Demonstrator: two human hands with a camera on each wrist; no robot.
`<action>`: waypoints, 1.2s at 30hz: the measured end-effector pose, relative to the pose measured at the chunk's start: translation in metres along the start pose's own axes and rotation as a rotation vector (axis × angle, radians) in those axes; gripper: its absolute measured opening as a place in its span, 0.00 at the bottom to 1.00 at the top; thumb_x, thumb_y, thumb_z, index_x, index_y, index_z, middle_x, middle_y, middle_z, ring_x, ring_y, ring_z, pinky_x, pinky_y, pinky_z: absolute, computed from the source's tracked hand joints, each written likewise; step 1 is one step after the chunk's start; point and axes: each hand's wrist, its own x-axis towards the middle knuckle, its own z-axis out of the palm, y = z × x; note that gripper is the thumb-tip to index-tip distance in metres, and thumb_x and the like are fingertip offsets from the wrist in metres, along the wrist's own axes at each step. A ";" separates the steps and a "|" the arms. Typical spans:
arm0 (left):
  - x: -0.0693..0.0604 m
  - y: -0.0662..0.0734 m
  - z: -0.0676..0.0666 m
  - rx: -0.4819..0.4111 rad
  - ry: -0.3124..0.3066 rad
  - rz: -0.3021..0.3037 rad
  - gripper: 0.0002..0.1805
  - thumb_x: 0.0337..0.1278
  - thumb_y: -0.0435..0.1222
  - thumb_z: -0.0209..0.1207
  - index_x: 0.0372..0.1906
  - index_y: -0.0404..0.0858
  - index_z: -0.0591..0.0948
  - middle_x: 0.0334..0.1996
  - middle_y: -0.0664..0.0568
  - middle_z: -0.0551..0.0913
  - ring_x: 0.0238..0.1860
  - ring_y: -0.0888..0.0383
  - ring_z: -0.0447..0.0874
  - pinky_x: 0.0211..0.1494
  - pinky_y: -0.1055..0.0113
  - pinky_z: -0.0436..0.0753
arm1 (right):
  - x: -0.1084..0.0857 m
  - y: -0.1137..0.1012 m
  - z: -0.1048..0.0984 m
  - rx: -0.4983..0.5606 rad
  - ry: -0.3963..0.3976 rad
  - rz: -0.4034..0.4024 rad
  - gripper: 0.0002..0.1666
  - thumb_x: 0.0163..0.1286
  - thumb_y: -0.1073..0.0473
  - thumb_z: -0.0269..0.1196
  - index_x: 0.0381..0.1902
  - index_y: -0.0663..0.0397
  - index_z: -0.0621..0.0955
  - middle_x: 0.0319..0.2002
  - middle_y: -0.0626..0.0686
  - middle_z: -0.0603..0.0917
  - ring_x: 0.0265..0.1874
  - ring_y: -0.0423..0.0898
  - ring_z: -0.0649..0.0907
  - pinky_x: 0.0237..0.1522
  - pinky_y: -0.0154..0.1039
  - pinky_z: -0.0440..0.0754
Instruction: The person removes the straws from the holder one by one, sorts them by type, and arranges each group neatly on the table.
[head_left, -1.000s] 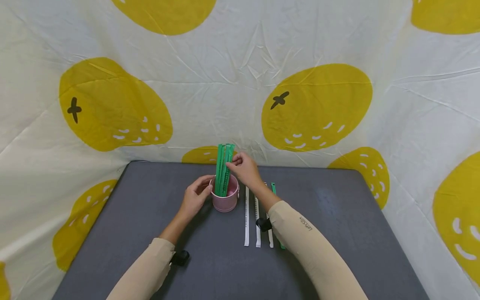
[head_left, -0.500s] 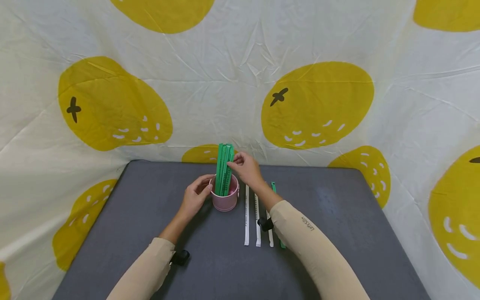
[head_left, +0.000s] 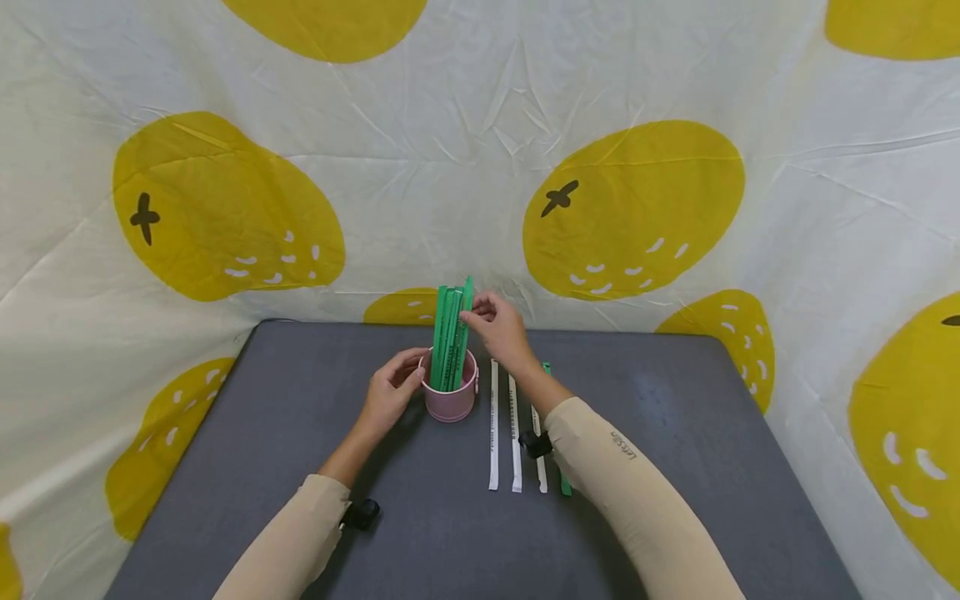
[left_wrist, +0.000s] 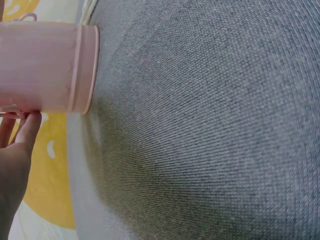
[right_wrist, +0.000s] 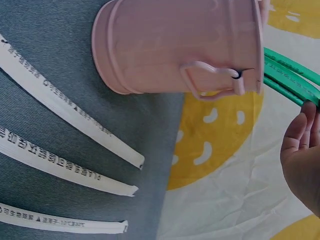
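Note:
A small pink metal bucket point(head_left: 448, 408) stands upright on the table, with a bundle of green paper-wrapped straws point(head_left: 446, 337) sticking up out of it. My left hand point(head_left: 392, 390) holds the bucket's left side at the rim; in the left wrist view its fingertips touch near the handle loop. Above the rim on the right, my right hand point(head_left: 501, 332) pinches one green wrapped straw point(head_left: 468, 287), whose top rises above the others. The lower ends inside the bucket are mostly hidden. In the right wrist view, part of the right hand point(right_wrist: 302, 155) is cut off by the frame.
Three white wrapped straws point(head_left: 493, 442) lie side by side on the dark grey table point(head_left: 300, 400), right of the bucket. Another green straw point(head_left: 566, 483) lies beyond them, partly under the right forearm. A white cloth with yellow fruit prints point(head_left: 450, 125) hangs behind.
The right hand has moved slightly up and to the right, and the straw it pinches now stands higher than the bundle. The left hand and the bucket stay in place.

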 end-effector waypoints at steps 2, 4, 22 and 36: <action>0.000 0.000 0.000 0.000 -0.001 0.001 0.19 0.73 0.31 0.60 0.65 0.35 0.80 0.58 0.34 0.83 0.58 0.37 0.83 0.52 0.74 0.84 | 0.001 -0.003 -0.003 0.014 0.007 -0.006 0.17 0.72 0.59 0.69 0.51 0.66 0.81 0.42 0.59 0.85 0.42 0.52 0.84 0.42 0.35 0.80; 0.000 0.000 0.000 -0.001 -0.001 0.001 0.19 0.73 0.30 0.59 0.65 0.35 0.80 0.58 0.34 0.83 0.58 0.37 0.82 0.52 0.75 0.83 | 0.002 -0.006 -0.005 0.031 0.016 -0.013 0.17 0.72 0.59 0.69 0.51 0.65 0.81 0.42 0.59 0.85 0.40 0.50 0.84 0.40 0.33 0.80; 0.001 -0.002 0.000 -0.023 0.010 -0.006 0.20 0.71 0.25 0.58 0.65 0.29 0.78 0.58 0.28 0.81 0.58 0.28 0.80 0.48 0.78 0.83 | 0.016 -0.033 -0.048 0.238 0.103 -0.104 0.15 0.72 0.64 0.68 0.50 0.70 0.79 0.32 0.43 0.83 0.29 0.38 0.83 0.36 0.33 0.84; 0.002 0.004 0.001 -0.027 0.002 0.007 0.20 0.71 0.26 0.59 0.64 0.29 0.79 0.57 0.30 0.82 0.58 0.32 0.81 0.50 0.76 0.83 | 0.017 -0.033 -0.102 0.280 0.177 -0.102 0.17 0.71 0.64 0.68 0.51 0.71 0.79 0.32 0.40 0.85 0.29 0.37 0.82 0.36 0.29 0.83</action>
